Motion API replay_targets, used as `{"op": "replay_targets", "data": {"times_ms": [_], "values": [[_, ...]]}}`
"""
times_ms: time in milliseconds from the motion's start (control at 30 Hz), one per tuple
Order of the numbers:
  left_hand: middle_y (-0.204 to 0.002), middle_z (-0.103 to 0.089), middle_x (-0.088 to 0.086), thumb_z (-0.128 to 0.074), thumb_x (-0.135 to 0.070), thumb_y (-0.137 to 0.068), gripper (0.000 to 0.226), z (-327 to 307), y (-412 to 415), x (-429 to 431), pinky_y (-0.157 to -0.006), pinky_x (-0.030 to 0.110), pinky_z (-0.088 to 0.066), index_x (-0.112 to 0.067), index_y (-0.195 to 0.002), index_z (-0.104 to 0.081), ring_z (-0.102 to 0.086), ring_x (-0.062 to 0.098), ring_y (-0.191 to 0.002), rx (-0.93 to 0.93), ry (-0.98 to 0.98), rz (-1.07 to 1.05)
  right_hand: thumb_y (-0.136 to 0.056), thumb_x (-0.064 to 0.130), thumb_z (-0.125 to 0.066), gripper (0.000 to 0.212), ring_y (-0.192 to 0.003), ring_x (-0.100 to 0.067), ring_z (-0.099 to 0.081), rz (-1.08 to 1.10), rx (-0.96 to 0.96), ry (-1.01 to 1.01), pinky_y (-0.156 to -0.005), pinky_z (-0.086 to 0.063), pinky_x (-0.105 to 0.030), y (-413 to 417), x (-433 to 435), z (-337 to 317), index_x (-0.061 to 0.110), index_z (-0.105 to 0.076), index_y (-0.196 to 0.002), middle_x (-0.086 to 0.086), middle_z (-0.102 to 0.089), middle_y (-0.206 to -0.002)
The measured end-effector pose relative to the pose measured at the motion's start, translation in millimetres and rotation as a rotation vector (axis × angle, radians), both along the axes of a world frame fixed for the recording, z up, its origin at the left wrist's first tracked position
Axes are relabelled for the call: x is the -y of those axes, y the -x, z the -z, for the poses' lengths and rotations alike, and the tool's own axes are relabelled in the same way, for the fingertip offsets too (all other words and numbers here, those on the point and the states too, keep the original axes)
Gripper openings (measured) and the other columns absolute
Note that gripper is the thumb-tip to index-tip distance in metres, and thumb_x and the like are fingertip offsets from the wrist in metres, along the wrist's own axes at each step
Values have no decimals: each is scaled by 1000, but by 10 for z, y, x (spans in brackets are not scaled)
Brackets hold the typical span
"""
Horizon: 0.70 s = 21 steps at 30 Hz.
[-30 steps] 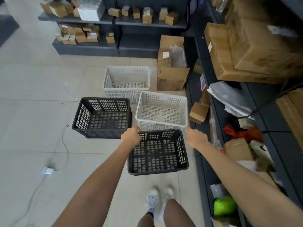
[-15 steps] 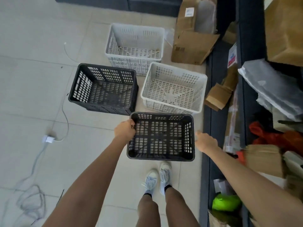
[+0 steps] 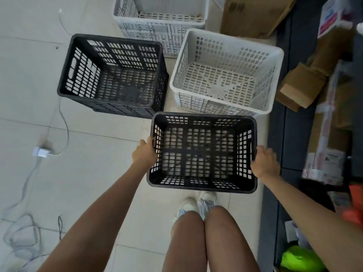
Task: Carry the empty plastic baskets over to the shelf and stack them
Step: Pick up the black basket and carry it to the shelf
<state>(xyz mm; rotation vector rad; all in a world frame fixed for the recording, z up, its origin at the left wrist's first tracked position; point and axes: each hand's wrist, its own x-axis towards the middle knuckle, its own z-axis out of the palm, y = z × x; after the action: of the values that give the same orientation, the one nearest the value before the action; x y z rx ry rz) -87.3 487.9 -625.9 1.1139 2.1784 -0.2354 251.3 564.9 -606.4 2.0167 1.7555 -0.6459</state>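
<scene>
A small empty black basket sits right in front of my feet. My left hand grips its left rim and my right hand grips its right rim. Beyond it on the tiled floor stand a larger black basket at the left, an empty white basket at the right, and another white basket behind them at the top edge. The dark shelf runs along the right side.
Cardboard boxes and a folded carton lie against the shelf base. Packets, an orange item and a green bag fill the low shelf. A white charger and loose cables trail over the floor at left.
I have bent lower, so the baskets look bigger. My right hand has moved in from beside the small black basket and closed on its right rim. The left hand keeps its hold.
</scene>
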Motion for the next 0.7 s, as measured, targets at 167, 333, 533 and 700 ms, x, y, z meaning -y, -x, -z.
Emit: {"op": "replay_targets", "data": {"times_ms": [167,333,533,700], "values": [[-125,-43,20,-52,-18,-87,67,855,42,-32,-90,52,-43,-26,-144,-18,-50,43,-113,-46,-27,-104,-85,11,-59,60,-116,-43,-41,117,49,9,-97,-39,-53,-167,-148,794,8,-27,-135,-27,-40,-129],[-128,-51,26,-47,-14,-91,74,1430,131,-24,-91,52,-42,-27,-149,-3,-54,47,-110,43,-90,-216,-87,1,-54,63,-108,-45,-53,275,-61,10,-89,-46,-51,-347,-172,1456,6,-20,-140,-31,-51,-121],[-133,-56,19,-46,-16,-96,59,1644,260,52,-88,39,-38,-19,-148,-17,-55,44,-115,227,-338,-234,-84,-11,-52,50,-105,-44,-57,518,-246,32,-91,-50,-50,-543,-235,1866,0,-38,-130,-28,-57,-119],[-142,-45,18,-54,-6,-88,76,1386,352,10,-103,49,-40,-21,-150,-12,-47,39,-126,181,-397,-137,-87,-10,-42,47,-98,-36,-57,628,-335,-72,-90,-51,-50,-473,-246,1622,13,-41,-129,-22,-57,-117]]}}
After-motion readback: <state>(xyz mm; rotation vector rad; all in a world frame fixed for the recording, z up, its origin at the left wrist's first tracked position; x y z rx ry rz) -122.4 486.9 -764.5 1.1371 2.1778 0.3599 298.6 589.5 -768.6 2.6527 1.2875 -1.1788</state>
